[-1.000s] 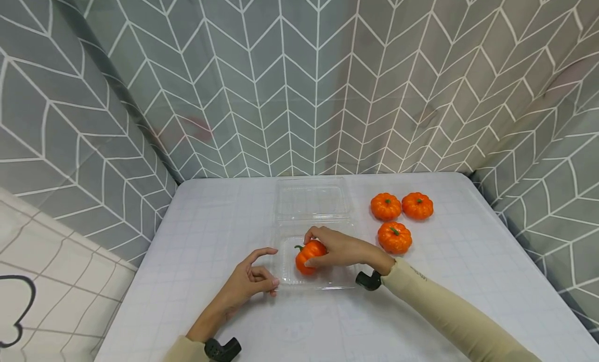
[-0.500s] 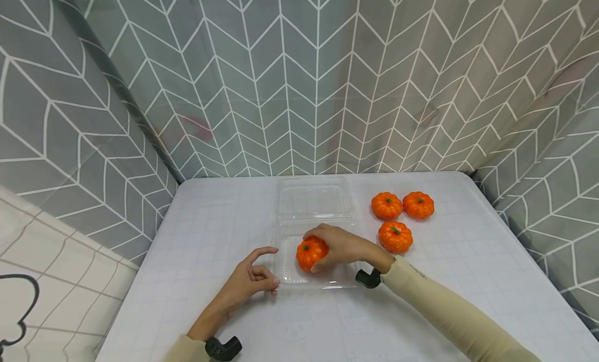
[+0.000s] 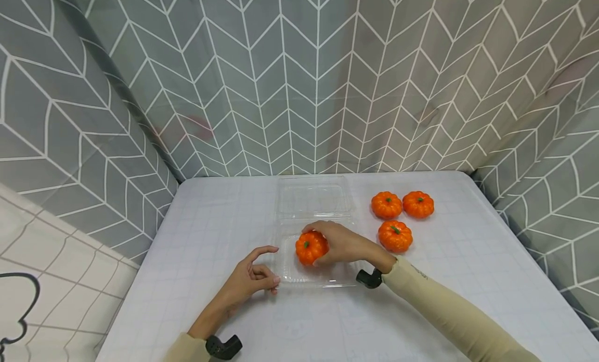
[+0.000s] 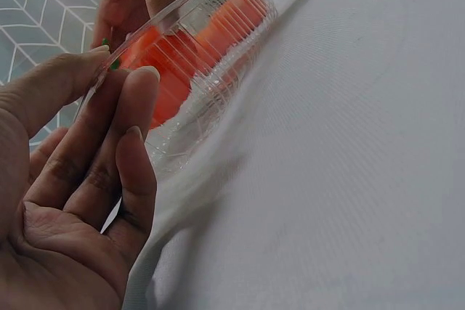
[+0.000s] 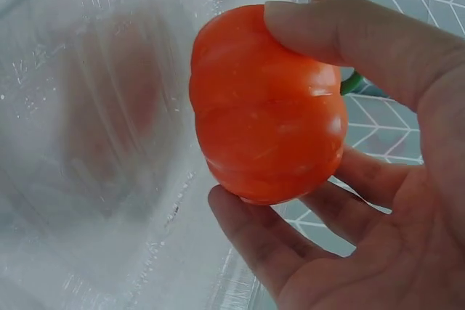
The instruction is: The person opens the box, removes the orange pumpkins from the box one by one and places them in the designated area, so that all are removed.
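Observation:
In the head view my right hand grips a small orange pumpkin with a green stem, over the near half of a clear plastic clamshell container. In the right wrist view, the thumb lies on one side of the pumpkin and fingertips touch the opposite side. My left hand is at the container's left side; in the left wrist view its curled fingers hold the rim of the container. Orange shows through the clear wall there. Whether the pumpkin touches the container's floor I cannot tell.
Several more pumpkins are about: three sit on the white-covered table right of the container, one nearer pumpkin, one behind it and another pumpkin farther right. The container's lid lies folded back. A patterned curtain hangs behind.
Within the right hand's grip, the pumpkin has turned so its stem moved from the left side to the top. Hand and pumpkin shifted slightly away from me. The left hand stays in place.

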The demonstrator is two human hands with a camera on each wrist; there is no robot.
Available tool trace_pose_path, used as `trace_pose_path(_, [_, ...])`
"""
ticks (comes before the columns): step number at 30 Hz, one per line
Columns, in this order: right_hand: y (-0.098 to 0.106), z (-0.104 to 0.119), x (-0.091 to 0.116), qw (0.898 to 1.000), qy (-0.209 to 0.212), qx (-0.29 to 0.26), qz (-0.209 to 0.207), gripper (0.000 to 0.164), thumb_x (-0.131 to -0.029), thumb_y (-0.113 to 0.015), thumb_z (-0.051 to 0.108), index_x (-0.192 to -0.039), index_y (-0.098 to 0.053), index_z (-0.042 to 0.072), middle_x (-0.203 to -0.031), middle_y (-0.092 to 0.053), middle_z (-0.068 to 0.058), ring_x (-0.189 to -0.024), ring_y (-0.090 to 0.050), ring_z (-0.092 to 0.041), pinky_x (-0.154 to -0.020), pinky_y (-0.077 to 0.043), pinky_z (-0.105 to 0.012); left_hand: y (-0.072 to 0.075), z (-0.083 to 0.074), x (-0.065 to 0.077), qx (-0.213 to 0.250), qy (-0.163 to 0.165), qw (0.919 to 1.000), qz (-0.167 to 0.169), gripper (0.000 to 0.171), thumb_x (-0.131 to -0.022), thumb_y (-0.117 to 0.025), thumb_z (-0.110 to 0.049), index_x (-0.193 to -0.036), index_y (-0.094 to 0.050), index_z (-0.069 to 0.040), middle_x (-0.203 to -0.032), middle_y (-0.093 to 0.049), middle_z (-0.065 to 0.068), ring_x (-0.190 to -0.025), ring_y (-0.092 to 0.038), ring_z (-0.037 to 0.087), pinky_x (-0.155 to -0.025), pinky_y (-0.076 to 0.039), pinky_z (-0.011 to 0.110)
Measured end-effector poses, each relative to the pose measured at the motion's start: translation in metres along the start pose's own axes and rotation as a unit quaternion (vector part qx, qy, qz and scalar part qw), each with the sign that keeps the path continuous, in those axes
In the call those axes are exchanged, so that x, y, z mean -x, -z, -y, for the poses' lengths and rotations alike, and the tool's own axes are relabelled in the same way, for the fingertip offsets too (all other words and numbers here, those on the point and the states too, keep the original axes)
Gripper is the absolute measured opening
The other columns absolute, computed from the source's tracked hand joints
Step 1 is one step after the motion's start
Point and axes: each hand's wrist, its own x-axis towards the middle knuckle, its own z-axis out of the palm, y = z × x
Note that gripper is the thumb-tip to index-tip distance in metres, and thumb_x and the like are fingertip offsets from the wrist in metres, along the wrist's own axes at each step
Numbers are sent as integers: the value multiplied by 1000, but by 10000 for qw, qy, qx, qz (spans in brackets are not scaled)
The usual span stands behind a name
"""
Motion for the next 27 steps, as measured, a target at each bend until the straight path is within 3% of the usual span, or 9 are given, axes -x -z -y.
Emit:
trace_pose_path(8, [4, 4, 2, 9992, 26, -148, -377, 67, -80, -90, 17, -138, -58, 8, -136, -62, -6, -124, -58, -26, -107, -47, -47, 1, 1, -1, 33, -68, 10000, 38, 78, -90, -81, -9, -155, -38, -14, -92, -73, 20, -76, -73, 29, -82, -60, 46])
trace_pose_path(16, [8, 7, 7, 9986, 126, -94, -513, 66, -81, -88, 15, -139, -58, 9, -137, -61, -6, -125, -57, -27, -108, -47, -48, 1, 1, 1, 96, -128, 9999, 66, 78, -90, -81, -8, -155, -37, -12, -93, -73, 22, -76, -73, 28, -82, -60, 47])
trace_pose_path(27, [12, 1, 15, 9957, 23, -410, -829, 67, -80, -89, 17, -140, -58, 11, -136, -61, -2, -121, -58, -23, -102, -51, -48, 2, 3, 0, 134, -167, 9997, 93, 78, -90, -80, -6, -155, -37, -11, -94, -71, 28, -76, -73, 28, -81, -60, 47])
